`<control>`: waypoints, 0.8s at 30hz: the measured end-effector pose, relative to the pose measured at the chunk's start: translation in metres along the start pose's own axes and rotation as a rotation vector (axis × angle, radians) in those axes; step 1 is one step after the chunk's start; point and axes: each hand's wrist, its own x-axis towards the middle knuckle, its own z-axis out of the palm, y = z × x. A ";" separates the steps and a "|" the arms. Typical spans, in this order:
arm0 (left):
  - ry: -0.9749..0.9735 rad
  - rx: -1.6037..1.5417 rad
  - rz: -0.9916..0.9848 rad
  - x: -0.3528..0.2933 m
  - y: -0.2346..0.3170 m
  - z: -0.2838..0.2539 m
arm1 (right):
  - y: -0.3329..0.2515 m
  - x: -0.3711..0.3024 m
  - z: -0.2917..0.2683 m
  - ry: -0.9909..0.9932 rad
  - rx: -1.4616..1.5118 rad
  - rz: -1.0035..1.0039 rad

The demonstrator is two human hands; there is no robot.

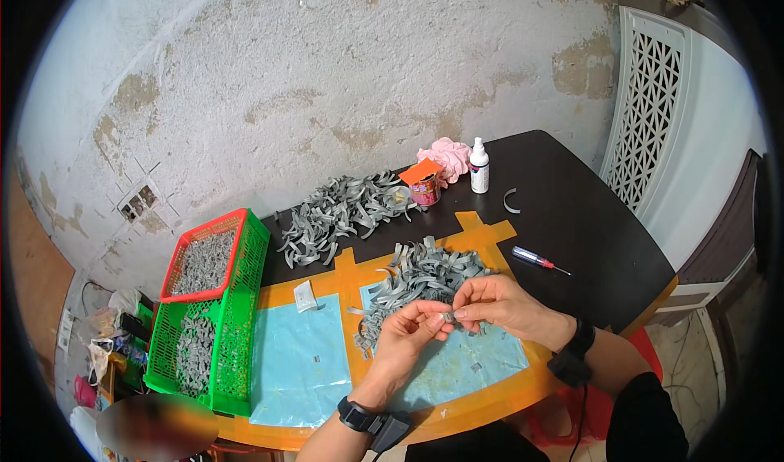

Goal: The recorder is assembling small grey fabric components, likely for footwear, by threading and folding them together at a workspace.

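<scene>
My left hand [410,335] and my right hand [505,305] meet over the front of the table, fingertips pinched together. Between them is a small grey piece [448,317], mostly covered by the fingers, so its exact kind does not show. Just beyond the hands lies a heap of curved grey strips [429,270]. Smaller grey pieces [372,328] are gathered at its left edge, beside my left hand. Under both hands a light blue plastic sheet [498,354] is fixed down with orange tape [467,409]. Each wrist wears a black strap with a small box.
A larger pile of grey strips [339,213] lies farther back. At the left, a red basket [169,289] rests on a green crate [242,339]; both hold small grey pieces. A tin [425,191], pink cloth [447,158], white spray bottle [479,172] and screwdriver [532,257] are on the table.
</scene>
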 end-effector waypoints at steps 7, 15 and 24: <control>0.005 -0.020 0.007 -0.001 -0.002 -0.004 | 0.000 0.000 0.002 0.013 -0.011 -0.004; 0.009 0.069 -0.001 -0.001 0.000 -0.004 | 0.000 0.001 0.003 0.026 -0.086 -0.025; 0.000 0.121 0.056 0.004 -0.001 -0.003 | 0.000 0.003 0.001 0.030 -0.106 -0.018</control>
